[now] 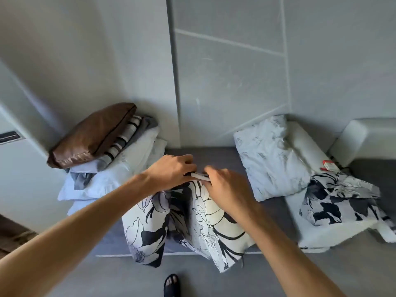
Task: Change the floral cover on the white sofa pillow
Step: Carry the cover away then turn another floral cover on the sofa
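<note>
Both hands, left [171, 171] and right [225, 185], gripping floral cover [192, 221] top edge (pillow beneath them).

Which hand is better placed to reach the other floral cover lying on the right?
Right. The right hand is on the pillow's far edge, nearer the spare floral cover; the left hand would cross over.

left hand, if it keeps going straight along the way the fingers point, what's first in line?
Likely the right hand: the left hand points rightward along the floral pillow's top edge, fingertips nearly meeting. Depth unclear.
</note>
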